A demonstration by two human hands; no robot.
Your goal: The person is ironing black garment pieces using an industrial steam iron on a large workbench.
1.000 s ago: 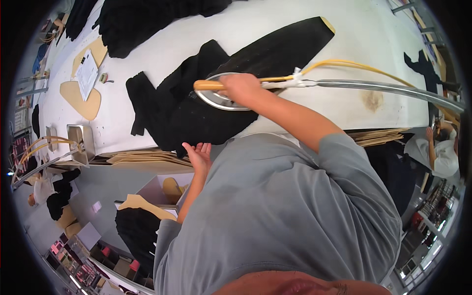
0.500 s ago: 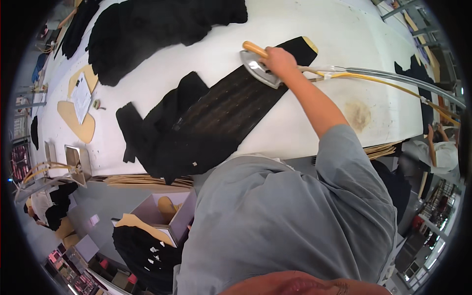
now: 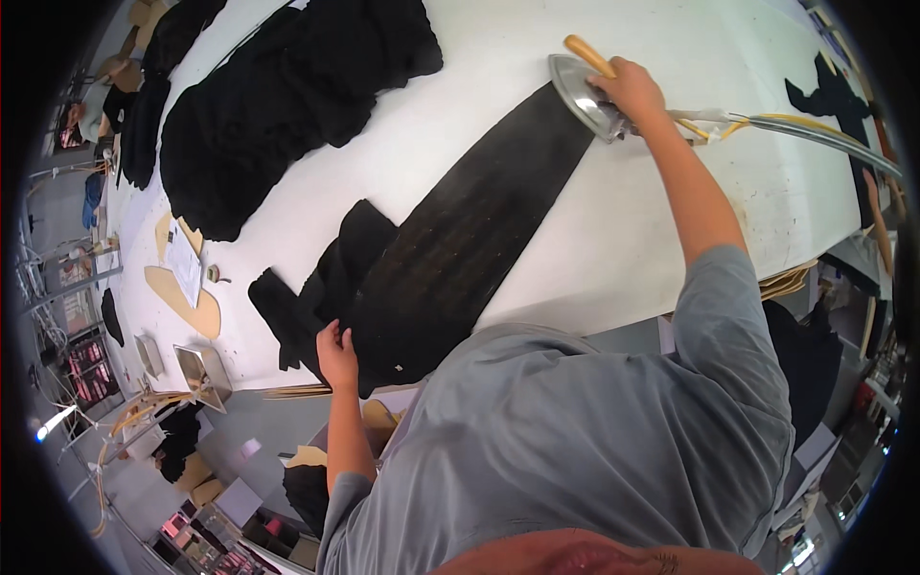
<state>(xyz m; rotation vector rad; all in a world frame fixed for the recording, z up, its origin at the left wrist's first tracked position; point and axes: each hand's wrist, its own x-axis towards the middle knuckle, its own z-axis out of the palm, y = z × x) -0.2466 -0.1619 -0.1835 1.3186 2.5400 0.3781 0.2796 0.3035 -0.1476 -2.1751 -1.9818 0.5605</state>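
A black knit garment (image 3: 479, 211) lies flat and slantwise on the white table, with folded parts at its near left end. My right hand (image 3: 632, 91) is wrapped round the wooden handle of a metal iron (image 3: 579, 94). The iron sits across the far end of the garment, with a hose and a yellow cable leading off right. At the garment's near left edge is my left hand (image 3: 337, 356), touching the cloth, thumb and fingers a little apart. A small pale tag (image 3: 400, 368) shows on the near part of the garment.
More black garments (image 3: 287, 105) are heaped at the far left of the table (image 3: 690, 206). Tan templates (image 3: 187, 302), a paper sheet (image 3: 184, 264) and a metal iron rest (image 3: 201, 372) are at the left. Another person's arm (image 3: 877, 220) shows at the far right.
My right hand has slid the iron right and away to the garment's far end; the tan piece seen there no longer shows. My left hand has come up onto the garment's near edge.
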